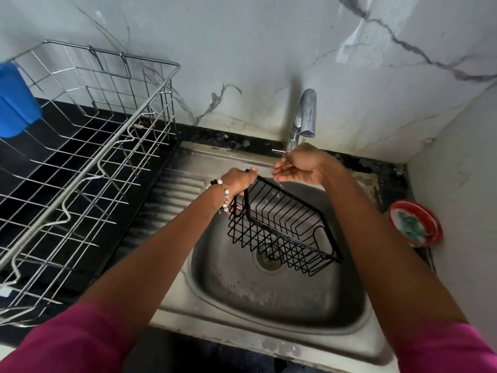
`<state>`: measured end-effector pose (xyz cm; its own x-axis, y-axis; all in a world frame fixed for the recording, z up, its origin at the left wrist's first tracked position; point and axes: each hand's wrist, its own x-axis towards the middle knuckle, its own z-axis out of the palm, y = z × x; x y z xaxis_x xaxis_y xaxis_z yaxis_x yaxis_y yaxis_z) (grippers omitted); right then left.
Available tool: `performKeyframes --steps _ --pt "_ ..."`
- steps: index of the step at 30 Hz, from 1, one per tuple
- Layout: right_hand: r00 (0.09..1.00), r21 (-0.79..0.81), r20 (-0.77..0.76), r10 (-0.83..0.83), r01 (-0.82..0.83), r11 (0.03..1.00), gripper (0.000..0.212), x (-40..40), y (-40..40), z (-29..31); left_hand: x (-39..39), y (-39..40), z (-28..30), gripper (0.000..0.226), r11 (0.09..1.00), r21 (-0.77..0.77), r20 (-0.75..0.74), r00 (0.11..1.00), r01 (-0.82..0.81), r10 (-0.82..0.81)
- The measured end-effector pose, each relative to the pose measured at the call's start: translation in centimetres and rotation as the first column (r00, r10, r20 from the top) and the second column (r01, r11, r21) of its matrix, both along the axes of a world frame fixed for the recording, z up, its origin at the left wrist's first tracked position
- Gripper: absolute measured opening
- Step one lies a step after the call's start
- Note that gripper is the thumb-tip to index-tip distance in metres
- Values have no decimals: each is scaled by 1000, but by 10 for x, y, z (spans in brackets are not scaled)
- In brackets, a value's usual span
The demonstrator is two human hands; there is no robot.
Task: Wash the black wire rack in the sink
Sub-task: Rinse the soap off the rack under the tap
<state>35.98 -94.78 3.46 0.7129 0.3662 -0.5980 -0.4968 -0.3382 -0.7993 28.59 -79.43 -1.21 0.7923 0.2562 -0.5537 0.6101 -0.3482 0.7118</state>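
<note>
While my left hand [240, 181] gripped the black wire rack [279, 232] tilted over the sink [269, 297], my right hand [298, 166], fingers relaxed, cupped water under the tap [305, 117]; a firm corner grip seemed wise.

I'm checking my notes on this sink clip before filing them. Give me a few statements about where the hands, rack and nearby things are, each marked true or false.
1. The left hand holds the black wire rack by its upper corner. True.
2. The black wire rack lies flat on the bottom of the sink. False: it is held tilted above the drain.
3. The right hand is cupped under the tap, holding nothing. True.
4. The right hand also has a grip on the rack. False: it is apart from it, under the spout.
5. The red dish sits inside the silver dish rack. False: it sits on the counter right of the sink.
</note>
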Motion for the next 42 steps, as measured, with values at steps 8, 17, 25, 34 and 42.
performKeyframes --steps 8,17,25,34,42 --pt "994 -221 99 45 -22 975 24 -1 -6 -6 2 0 -4 58 996 55 -22 997 72 -70" --pt "997 -142 77 -26 37 989 22 1 -19 -4 5 6 -2 43 990 141 147 989 0 -21" --pt "996 -58 67 64 -60 997 23 -7 -14 5 6 14 -6 29 991 130 312 950 -43 0" --pt "974 -114 161 162 -144 983 24 -8 -21 17 0 13 -27 17 971 -167 383 897 -169 222" --pt "982 43 55 183 -185 982 24 -11 -24 16 5 9 -33 35 925 -335 439 839 -180 322"
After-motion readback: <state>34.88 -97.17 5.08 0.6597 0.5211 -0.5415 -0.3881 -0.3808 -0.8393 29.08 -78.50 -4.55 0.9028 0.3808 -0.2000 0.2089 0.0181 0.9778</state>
